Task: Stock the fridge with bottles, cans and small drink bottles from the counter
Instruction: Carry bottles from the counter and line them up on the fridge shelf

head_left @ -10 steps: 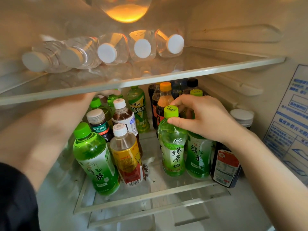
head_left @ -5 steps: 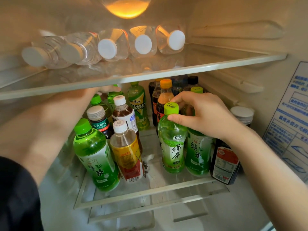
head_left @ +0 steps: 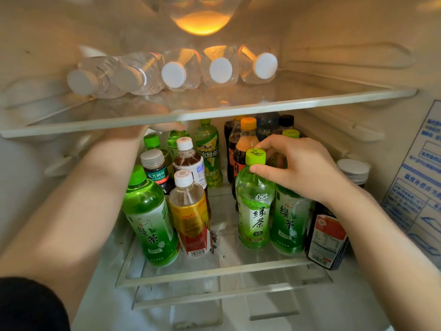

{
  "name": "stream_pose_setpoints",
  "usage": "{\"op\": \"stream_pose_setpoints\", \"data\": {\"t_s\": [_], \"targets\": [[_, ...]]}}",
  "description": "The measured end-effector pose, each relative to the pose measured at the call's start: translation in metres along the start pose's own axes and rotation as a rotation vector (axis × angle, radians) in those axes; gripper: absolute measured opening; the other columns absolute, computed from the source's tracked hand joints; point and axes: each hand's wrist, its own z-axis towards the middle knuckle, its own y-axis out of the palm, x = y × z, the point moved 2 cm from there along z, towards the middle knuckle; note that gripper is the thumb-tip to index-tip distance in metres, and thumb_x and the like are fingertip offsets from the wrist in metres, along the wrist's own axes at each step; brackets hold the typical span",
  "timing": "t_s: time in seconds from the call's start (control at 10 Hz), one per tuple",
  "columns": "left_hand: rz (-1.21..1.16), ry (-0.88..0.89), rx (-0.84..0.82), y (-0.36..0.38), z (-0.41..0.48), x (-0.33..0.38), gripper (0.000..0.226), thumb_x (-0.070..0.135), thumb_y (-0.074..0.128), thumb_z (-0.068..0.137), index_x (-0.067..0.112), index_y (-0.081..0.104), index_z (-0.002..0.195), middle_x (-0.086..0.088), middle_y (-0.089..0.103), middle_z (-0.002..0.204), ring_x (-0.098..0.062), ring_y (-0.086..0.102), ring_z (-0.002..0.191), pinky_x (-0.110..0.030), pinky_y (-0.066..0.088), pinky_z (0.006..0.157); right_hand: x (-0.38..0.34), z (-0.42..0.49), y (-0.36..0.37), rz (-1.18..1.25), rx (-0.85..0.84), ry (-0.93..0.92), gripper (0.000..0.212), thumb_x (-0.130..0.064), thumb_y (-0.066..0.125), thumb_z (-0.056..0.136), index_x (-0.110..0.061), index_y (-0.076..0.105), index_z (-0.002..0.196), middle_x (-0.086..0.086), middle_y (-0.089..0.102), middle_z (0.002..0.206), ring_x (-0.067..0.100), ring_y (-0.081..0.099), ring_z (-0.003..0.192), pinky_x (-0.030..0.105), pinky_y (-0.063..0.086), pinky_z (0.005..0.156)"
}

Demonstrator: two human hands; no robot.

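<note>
On the lower glass shelf (head_left: 214,274), the right hand (head_left: 303,168) is pinching the neck of an upright green tea bottle (head_left: 254,206) just below its cap. Further back, the left hand (head_left: 164,126) is reaching under the upper shelf (head_left: 262,107); its grip cannot be told.

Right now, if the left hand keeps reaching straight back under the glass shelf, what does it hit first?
Most likely the green-capped bottles at the back left: the left hand sits just above their caps, under the upper glass shelf. Depth is unclear, so it might pass over them.
</note>
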Motion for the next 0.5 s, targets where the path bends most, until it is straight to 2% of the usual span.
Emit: {"op": "stream_pose_setpoints", "data": {"t_s": [0.1,0.2,0.3,0.4,0.5], "targets": [[0.031,0.004,-0.012,0.001,-0.01,-0.005,0.035,0.021,0.042,0.101,0.027,0.031,0.068,0.012,0.032,0.077,0.003,0.03,0.067,-0.012,0.028,0.061,0.001,-0.001,0.0,-0.002,0.008,-0.015,0.052,-0.062,0.049,0.074,-0.028,0.06,0.113,-0.016,0.065,0.089,0.003,0.054,0.063,0.024,0.044,0.058],[0.039,0.02,0.042,0.008,-0.029,-0.006,0.03,0.023,0.043,0.101,0.014,0.043,0.072,-0.006,0.04,0.075,-0.014,0.039,0.067,-0.021,0.025,0.056,0.001,-0.002,0.001,0.001,0.024,-0.031,0.049,-0.06,0.052,0.075,-0.027,0.061,0.111,-0.018,0.062,0.086,-0.003,0.05,0.061,0.018,0.039,0.056],[0.101,0.091,0.116,0.008,-0.048,0.001,0.023,0.03,0.043,0.099,0.012,0.055,0.105,-0.015,0.052,0.106,-0.023,0.049,0.097,-0.026,0.035,0.072,0.002,-0.001,0.001,-0.002,0.035,-0.033,0.048,-0.059,0.053,0.076,-0.028,0.062,0.112,-0.02,0.059,0.084,-0.005,0.049,0.063,0.015,0.037,0.057],[0.139,0.157,0.193,0.011,-0.071,0.006,0.043,0.037,0.045,0.097,0.021,0.048,0.137,-0.006,0.048,0.142,-0.024,0.044,0.127,-0.024,0.03,0.085,0.002,-0.001,0.002,-0.036,0.042,-0.041,0.048,-0.058,0.053,0.078,-0.029,0.061,0.117,-0.018,0.062,0.087,0.001,0.05,0.065,0.018,0.037,0.056],[0.114,0.274,0.26,0.019,-0.091,0.009,0.044,0.038,0.049,0.095,0.023,0.049,0.136,-0.002,0.049,0.14,-0.019,0.043,0.127,-0.024,0.029,0.089,0.0,-0.002,0.002,-0.09,0.072,-0.058,0.048,-0.055,0.053,0.081,-0.031,0.059,0.122,-0.011,0.068,0.086,0.008,0.054,0.066,0.021,0.034,0.054]]}}
